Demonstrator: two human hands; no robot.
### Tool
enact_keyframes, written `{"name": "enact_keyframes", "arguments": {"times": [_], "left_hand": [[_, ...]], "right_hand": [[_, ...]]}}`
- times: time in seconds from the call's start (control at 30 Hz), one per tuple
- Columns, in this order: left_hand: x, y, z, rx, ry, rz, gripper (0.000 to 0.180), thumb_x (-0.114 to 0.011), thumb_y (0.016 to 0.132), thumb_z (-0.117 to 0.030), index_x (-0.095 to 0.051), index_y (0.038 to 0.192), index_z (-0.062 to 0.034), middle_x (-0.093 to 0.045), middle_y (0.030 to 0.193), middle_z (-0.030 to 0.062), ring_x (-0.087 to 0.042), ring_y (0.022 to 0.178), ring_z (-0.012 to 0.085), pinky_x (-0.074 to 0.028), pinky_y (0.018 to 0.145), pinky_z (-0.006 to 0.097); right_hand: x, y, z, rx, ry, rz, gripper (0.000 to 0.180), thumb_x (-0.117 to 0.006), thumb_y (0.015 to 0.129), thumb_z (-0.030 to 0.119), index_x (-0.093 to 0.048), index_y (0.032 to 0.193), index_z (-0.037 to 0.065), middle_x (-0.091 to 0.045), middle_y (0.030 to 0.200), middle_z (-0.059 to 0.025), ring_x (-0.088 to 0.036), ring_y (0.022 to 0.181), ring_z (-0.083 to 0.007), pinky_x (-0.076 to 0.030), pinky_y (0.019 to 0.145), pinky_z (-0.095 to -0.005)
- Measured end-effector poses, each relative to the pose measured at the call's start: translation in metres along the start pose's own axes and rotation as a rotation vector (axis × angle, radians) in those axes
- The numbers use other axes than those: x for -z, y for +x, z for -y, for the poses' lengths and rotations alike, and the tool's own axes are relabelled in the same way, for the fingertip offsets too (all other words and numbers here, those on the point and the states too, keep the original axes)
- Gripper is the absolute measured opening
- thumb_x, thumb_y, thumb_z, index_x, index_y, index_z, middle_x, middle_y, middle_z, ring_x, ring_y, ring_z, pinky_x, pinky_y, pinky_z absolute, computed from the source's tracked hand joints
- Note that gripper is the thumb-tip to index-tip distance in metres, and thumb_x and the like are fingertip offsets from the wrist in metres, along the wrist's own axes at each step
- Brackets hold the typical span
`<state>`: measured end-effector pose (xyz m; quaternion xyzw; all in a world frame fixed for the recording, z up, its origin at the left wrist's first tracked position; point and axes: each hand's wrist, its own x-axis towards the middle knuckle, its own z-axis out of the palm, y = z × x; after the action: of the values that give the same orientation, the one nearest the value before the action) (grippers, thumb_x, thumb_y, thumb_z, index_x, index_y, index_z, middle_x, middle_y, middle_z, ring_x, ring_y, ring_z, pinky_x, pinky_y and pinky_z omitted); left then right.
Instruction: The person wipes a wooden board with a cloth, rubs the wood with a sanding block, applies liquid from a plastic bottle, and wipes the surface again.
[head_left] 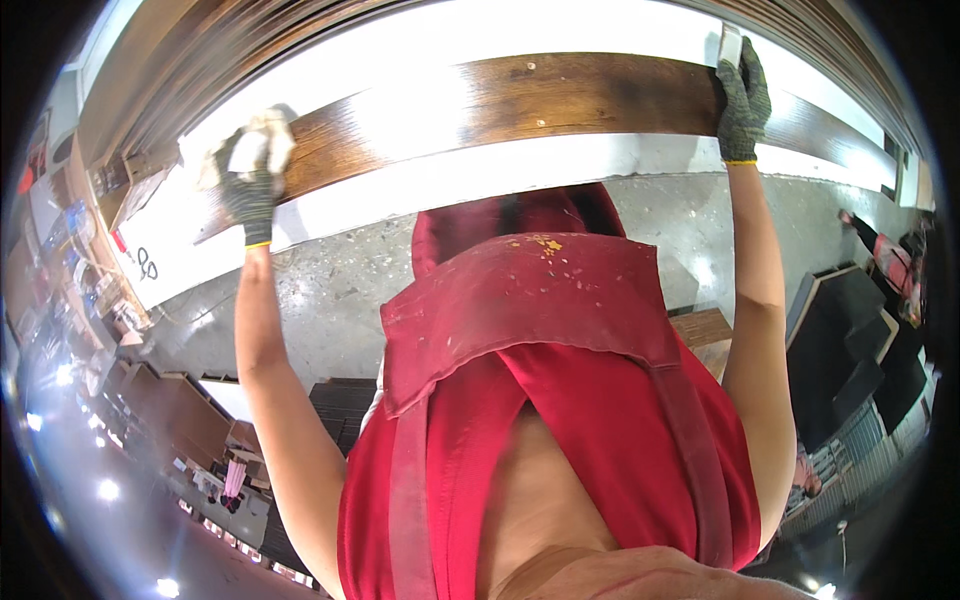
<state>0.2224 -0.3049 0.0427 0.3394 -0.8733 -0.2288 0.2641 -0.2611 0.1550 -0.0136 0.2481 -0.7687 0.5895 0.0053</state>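
Note:
A long dark brown wooden plank (pixel 590 95) lies across a white work surface (pixel 560 158) in front of me, glossy where the light hits. At the plank's left end my left hand (pixel 250 185), in a dark knit glove, grips a whitish cloth (pixel 272 138); motion blurs both. My right hand (pixel 743 105), in a matching glove, lies over the plank farther right. Its fingers are closed around a small pale block-like piece (pixel 731 45), whose kind I cannot make out. Part of the plank is hidden under that hand.
Stacked long brown boards (pixel 190 70) run along the far side. Black loops like scissors handles (pixel 147 263) show at the surface's left end. Dark panels (pixel 835 350) stand at right; another person (pixel 895 265) is beyond. My red apron (pixel 530 300) touches the near edge.

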Motion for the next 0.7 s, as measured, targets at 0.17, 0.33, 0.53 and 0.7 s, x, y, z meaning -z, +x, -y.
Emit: {"name": "enact_keyframes", "arguments": {"times": [0.17,0.33,0.53,0.7], "left_hand": [[0.019,0.003,0.046,-0.012,0.385,-0.075,0.034,-0.064,0.091,-0.026,-0.065,0.117,-0.0037,-0.064,0.118,0.0170,-0.057,0.112,0.0363,-0.040,0.101,0.044],[0.016,-0.003,0.047,-0.001,0.428,-0.140,0.039,-0.067,0.090,-0.024,-0.062,0.122,-0.0024,-0.064,0.120,0.0183,-0.057,0.114,0.0360,-0.042,0.101,0.043],[0.016,-0.005,0.056,0.007,0.383,-0.146,0.046,-0.070,0.090,-0.030,-0.060,0.126,-0.0028,-0.062,0.126,0.0171,-0.056,0.119,0.0339,-0.041,0.105,0.042],[0.012,-0.008,0.065,-0.005,0.423,-0.185,0.052,-0.071,0.090,-0.037,-0.060,0.128,-0.0027,-0.063,0.127,0.0168,-0.057,0.120,0.0324,-0.041,0.105,0.041]], "right_hand": [[-0.018,-0.009,0.039,0.053,-0.145,0.348,0.054,-0.075,0.089,0.025,-0.056,0.138,0.011,-0.060,0.134,-0.0083,-0.058,0.120,-0.0212,-0.049,0.101,-0.0350],[-0.078,-0.013,0.094,0.760,-0.364,0.697,0.051,-0.078,0.084,0.024,-0.061,0.131,0.012,-0.065,0.125,-0.0093,-0.061,0.113,-0.0284,-0.049,0.099,-0.0401],[-0.118,0.000,0.135,0.835,-0.564,0.938,0.051,-0.072,0.087,0.026,-0.060,0.134,0.015,-0.063,0.128,-0.0089,-0.058,0.116,-0.0296,-0.046,0.103,-0.0405],[-0.136,0.005,0.141,0.867,-0.641,0.971,0.047,-0.068,0.091,0.025,-0.059,0.136,0.017,-0.063,0.129,-0.0088,-0.057,0.118,-0.0290,-0.045,0.104,-0.0400]]}}
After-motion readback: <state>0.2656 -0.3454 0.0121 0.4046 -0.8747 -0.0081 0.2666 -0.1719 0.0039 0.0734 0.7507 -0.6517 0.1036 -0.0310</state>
